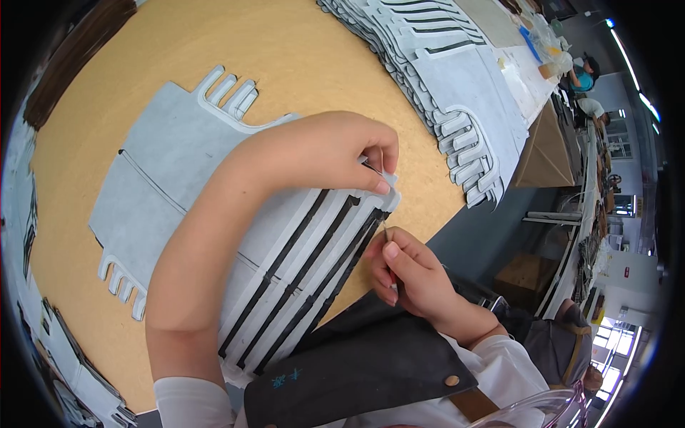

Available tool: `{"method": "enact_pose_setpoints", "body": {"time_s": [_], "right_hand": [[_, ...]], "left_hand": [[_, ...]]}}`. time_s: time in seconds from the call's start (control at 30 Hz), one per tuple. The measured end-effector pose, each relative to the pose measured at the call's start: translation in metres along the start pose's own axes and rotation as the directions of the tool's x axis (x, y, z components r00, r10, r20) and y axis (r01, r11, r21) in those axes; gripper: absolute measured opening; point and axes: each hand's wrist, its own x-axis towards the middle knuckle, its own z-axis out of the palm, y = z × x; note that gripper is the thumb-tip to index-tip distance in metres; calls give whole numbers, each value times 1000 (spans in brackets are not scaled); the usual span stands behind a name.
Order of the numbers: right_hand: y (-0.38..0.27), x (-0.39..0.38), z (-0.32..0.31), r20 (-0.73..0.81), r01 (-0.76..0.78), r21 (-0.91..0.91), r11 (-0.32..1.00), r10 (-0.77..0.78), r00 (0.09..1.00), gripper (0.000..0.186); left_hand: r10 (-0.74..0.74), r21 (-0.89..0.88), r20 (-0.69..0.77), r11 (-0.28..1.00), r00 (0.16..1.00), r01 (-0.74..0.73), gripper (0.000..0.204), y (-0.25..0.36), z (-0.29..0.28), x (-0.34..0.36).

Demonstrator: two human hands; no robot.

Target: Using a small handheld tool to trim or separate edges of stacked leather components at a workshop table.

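a matt, pale grey panel (171, 143) lies on the smooth tan counter (300, 57), its long black-lined strips (299, 232) slanting from lower left to upper right. rounded, finger-like tabs (221, 89) fringe its left side. of the hands, the left (367, 158) pinches the strips' upper-right end; the right (415, 274) grips a slim tool (386, 234).

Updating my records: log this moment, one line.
left hand: pinching grey panel | right hand: gripping slim tool near panel edge
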Motion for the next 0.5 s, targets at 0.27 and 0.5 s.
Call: {"method": "enact_pose_setpoints", "body": {"time_s": [0.27, 0.5], "right_hand": [[-7, 8, 3, -79, 66, 60, 996, -61, 995, 40], [-7, 19, -1, 13, -34, -91, 995, 35, 999, 35]], "left_hand": [[31, 127, 36, 991, 999, -35, 18, -4, -23, -12], [-41, 300, 6, 953, 999, 37, 18, -3, -10, -6]]}}
